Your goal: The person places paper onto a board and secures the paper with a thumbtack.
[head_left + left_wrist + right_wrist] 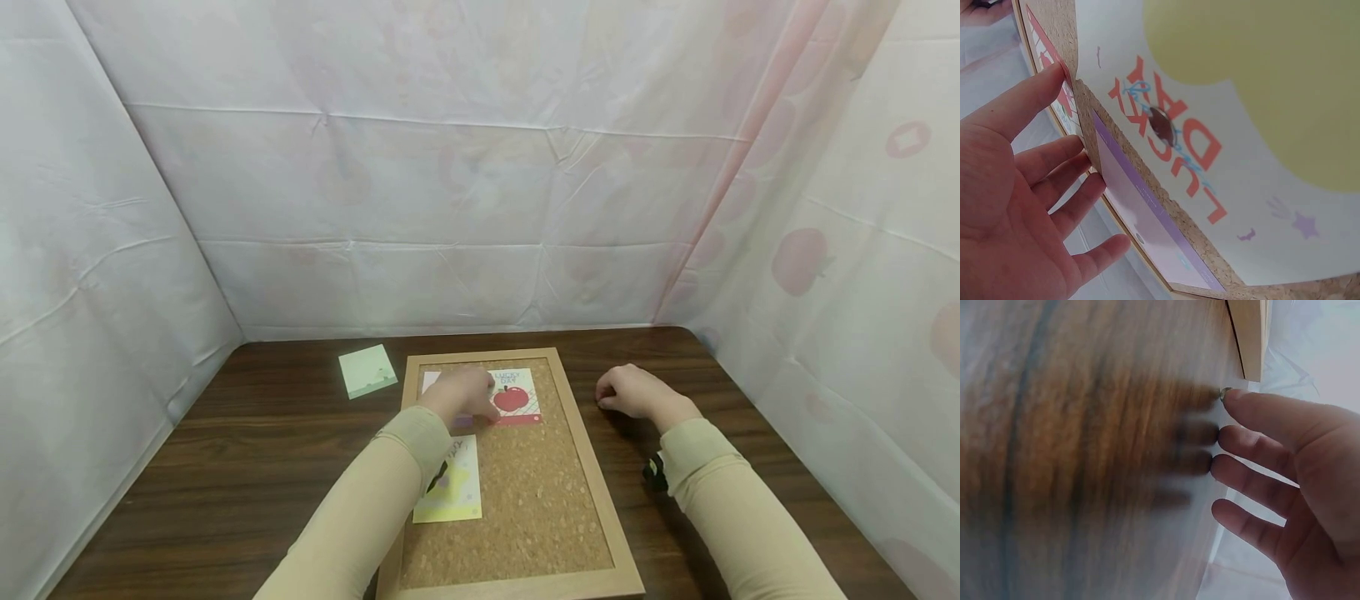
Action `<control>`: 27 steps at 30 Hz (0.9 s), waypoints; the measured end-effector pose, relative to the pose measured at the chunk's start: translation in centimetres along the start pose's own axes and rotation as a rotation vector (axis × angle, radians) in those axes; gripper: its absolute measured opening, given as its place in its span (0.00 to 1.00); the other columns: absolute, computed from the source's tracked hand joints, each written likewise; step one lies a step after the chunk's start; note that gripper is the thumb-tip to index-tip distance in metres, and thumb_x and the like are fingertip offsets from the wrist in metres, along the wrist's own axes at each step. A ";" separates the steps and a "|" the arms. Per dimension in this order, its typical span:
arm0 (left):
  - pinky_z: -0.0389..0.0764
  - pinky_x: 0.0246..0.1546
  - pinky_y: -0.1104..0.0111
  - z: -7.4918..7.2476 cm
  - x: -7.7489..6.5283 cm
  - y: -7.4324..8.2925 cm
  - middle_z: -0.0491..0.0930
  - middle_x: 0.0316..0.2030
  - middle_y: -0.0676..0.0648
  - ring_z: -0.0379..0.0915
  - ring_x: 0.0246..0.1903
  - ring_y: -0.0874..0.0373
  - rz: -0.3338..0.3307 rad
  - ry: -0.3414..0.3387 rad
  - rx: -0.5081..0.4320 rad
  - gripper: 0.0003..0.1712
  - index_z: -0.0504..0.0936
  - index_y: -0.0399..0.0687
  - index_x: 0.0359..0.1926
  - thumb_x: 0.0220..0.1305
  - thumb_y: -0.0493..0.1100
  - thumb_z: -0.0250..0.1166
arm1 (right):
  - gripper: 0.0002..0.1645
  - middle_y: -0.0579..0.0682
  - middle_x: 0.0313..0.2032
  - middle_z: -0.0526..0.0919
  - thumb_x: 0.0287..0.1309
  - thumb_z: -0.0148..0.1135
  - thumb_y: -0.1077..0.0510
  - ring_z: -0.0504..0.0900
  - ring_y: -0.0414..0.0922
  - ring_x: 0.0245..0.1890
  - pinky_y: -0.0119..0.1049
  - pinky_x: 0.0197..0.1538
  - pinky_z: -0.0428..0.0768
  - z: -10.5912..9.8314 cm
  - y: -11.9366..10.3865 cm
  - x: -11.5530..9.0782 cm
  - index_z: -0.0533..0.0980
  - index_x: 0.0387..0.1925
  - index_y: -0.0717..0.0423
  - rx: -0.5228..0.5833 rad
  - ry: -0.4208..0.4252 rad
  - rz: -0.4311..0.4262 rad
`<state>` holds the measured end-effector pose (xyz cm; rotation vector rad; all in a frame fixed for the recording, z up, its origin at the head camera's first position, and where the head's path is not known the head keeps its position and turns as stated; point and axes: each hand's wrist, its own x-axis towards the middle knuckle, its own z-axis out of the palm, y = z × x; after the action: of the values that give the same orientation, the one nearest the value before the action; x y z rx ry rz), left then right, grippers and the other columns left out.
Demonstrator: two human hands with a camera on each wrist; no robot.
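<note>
My left hand (467, 392) reaches over the cork board (536, 492), its thumb and fingertips touching the edge of a "LUCKY DAY" card with a red apple (512, 399). In the left wrist view its fingers are spread and slightly bent. A purple-edged card (1141, 206) lies partly under this hand. Nearer my body is a yellow-patterned card (459, 492), with a round metal thumbtack (1162, 124) in it. Right of the board, my right hand (636, 392) is at the tabletop. At its thumb tip it pinches a small brass-coloured thumbtack (1224, 393); the index finger is hidden.
A pale green sticky-note pad (367, 372) lies left of the board on the dark wooden table (225, 467). The board's raised wooden frame (588, 454) stands close to the right hand. White printed curtains (450, 183) enclose the table's back and sides.
</note>
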<state>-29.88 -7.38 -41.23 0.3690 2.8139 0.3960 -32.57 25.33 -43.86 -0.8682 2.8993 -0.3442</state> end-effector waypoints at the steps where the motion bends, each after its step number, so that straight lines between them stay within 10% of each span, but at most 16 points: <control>1: 0.70 0.63 0.50 0.0 0.0 0.0 0.76 0.64 0.49 0.71 0.64 0.47 0.000 0.000 0.001 0.38 0.80 0.51 0.65 0.54 0.56 0.78 | 0.08 0.39 0.28 0.81 0.62 0.69 0.61 0.76 0.39 0.29 0.42 0.36 0.77 0.0 0.0 0.0 0.83 0.28 0.47 0.005 0.000 0.001; 13: 0.69 0.64 0.50 0.0 -0.1 -0.1 0.76 0.65 0.49 0.71 0.64 0.47 0.001 -0.009 0.007 0.39 0.79 0.51 0.66 0.54 0.55 0.78 | 0.05 0.42 0.34 0.81 0.63 0.68 0.60 0.76 0.42 0.35 0.45 0.41 0.76 -0.5 0.3 -0.5 0.83 0.31 0.47 0.162 0.130 -0.024; 21: 0.69 0.64 0.50 -0.2 -0.3 0.1 0.76 0.65 0.49 0.71 0.64 0.46 0.000 -0.009 0.003 0.39 0.79 0.51 0.66 0.54 0.55 0.78 | 0.07 0.58 0.54 0.81 0.67 0.67 0.57 0.76 0.55 0.58 0.53 0.58 0.75 -2.0 -0.5 -1.2 0.83 0.39 0.58 0.580 0.215 0.039; 27: 0.69 0.64 0.49 -0.2 -0.3 0.0 0.76 0.65 0.49 0.70 0.64 0.46 0.006 -0.006 0.004 0.39 0.79 0.51 0.66 0.54 0.55 0.78 | 0.12 0.59 0.59 0.79 0.69 0.66 0.54 0.81 0.47 0.54 0.42 0.49 0.82 -2.9 -0.3 -1.2 0.82 0.43 0.61 0.759 0.303 0.038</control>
<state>-29.68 -7.45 -41.00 0.3793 2.8085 0.3902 -31.84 26.28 -40.91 -0.6528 2.6298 -1.5459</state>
